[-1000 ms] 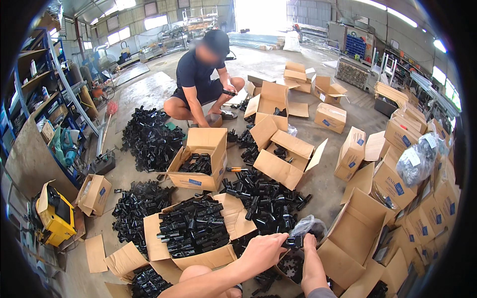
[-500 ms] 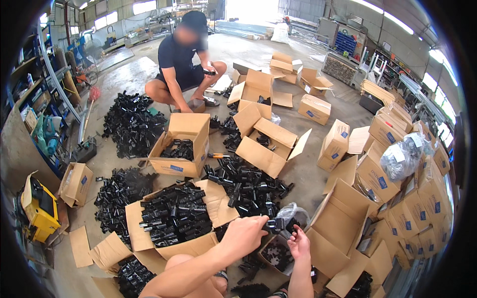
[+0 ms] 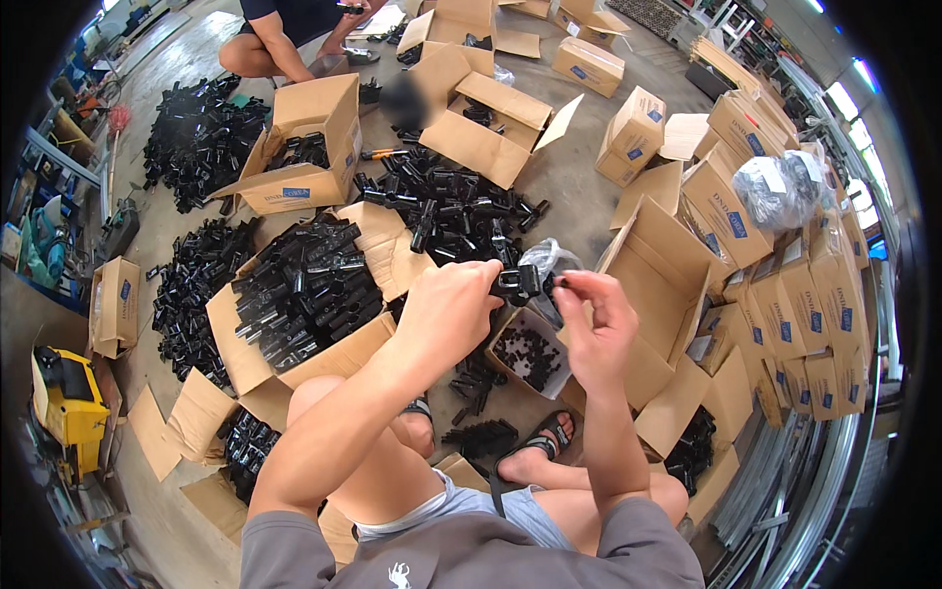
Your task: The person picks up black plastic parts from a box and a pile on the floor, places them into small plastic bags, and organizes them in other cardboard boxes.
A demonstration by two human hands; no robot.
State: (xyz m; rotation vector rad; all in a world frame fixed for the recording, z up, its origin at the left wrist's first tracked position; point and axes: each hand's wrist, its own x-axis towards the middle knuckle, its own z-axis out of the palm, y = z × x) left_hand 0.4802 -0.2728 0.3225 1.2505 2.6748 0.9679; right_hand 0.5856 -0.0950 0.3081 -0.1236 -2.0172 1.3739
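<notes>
My left hand (image 3: 453, 306) is closed on a black bracket-like part (image 3: 520, 283), held up in front of me. Close to the part's right end, my right hand (image 3: 603, 324) pinches a small black piece (image 3: 560, 282). Whether the two touch is too small to tell. Under my hands stands a small open box (image 3: 562, 383) with many tiny black pieces in it. Behind them rests a clear plastic bag (image 3: 551, 255). To the left, a large open carton (image 3: 339, 355) is packed with longer black parts (image 3: 312, 290).
A loose pile of black parts (image 3: 461, 208) lies beyond my hands. On the right are a large open carton (image 3: 643, 294) and stacked closed cartons (image 3: 810, 314). A co-worker (image 3: 285, 44) crouches at the far left near another open carton (image 3: 294, 196). A yellow case (image 3: 74, 412) stands far left.
The view has tilted down, showing more of my legs and shirt. My right hand has turned and come up level with the black part, which my left hand still holds.
</notes>
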